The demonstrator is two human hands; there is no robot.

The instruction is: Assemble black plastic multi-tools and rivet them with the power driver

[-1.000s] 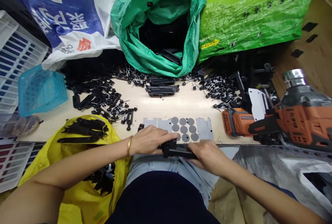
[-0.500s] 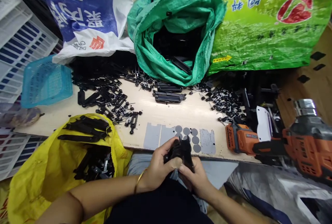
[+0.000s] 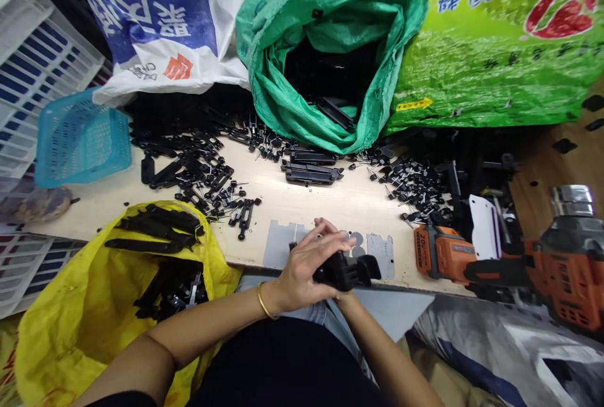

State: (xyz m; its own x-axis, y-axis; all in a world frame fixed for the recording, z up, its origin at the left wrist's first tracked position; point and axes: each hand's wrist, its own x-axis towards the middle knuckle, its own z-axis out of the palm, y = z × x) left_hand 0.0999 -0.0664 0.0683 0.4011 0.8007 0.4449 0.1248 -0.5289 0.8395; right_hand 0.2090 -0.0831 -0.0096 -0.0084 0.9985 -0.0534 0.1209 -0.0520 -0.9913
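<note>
- So the black plastic part is right up against the hands, over the near edge of the desk, poking out at about 3 o'clock from the left hand.
- Long axis looks roughly 9-to-3 to me, but the middle's covered, so don't quote me.
- Left hand is closed around it, and it's the one I can see best. Right hand comes up from 5 o'clock and is mostly hidden underneath, so can't tell if it's gripping or just pressing. Hands are together either way.
- Just past the fingers at 11 o'clock: a flat gray sheet, partly covered.
- Straight out at 12: two long black parts, the nearer one lying sideways, then the green woven bag with dark stuff inside.
- Loose black bits at 10, pins at 2.
- Yellow sack at 9, black pieces inside.
- Orange power tool at 3, well apart. Nothing visible blocks the stretch between it and the part.
</note>
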